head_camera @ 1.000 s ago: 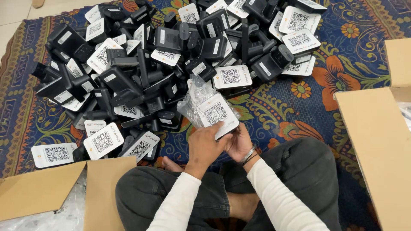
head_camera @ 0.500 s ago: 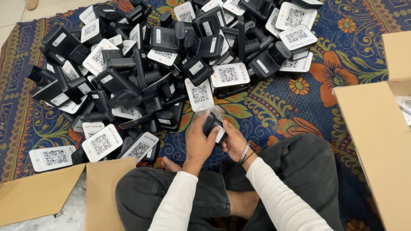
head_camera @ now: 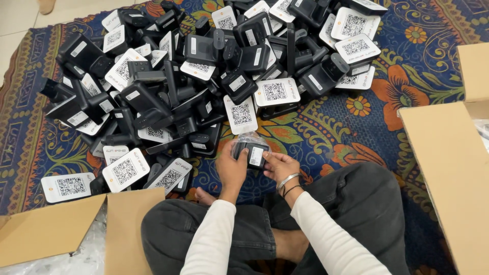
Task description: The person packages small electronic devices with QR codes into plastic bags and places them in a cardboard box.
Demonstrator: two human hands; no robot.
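I sit cross-legged on a patterned rug (head_camera: 326, 127). Both hands hold one small black device (head_camera: 253, 153) with a white label, partly wrapped in a clear plastic bag. My left hand (head_camera: 230, 165) grips its left end and my right hand (head_camera: 279, 165), with bangles on the wrist, grips its right end. Just beyond my hands spreads a big pile of black devices (head_camera: 204, 76), many with white square code plates facing up.
An open cardboard box (head_camera: 443, 168) stands at my right. Another cardboard box flap (head_camera: 66, 229) lies at my lower left, with clear plastic beside it. Bare tiled floor (head_camera: 20, 15) shows at the top left past the rug's edge.
The device I held with its white code plate facing up has been turned and lowered towards my lap; now its black body with a small label shows, with plastic bag around it.
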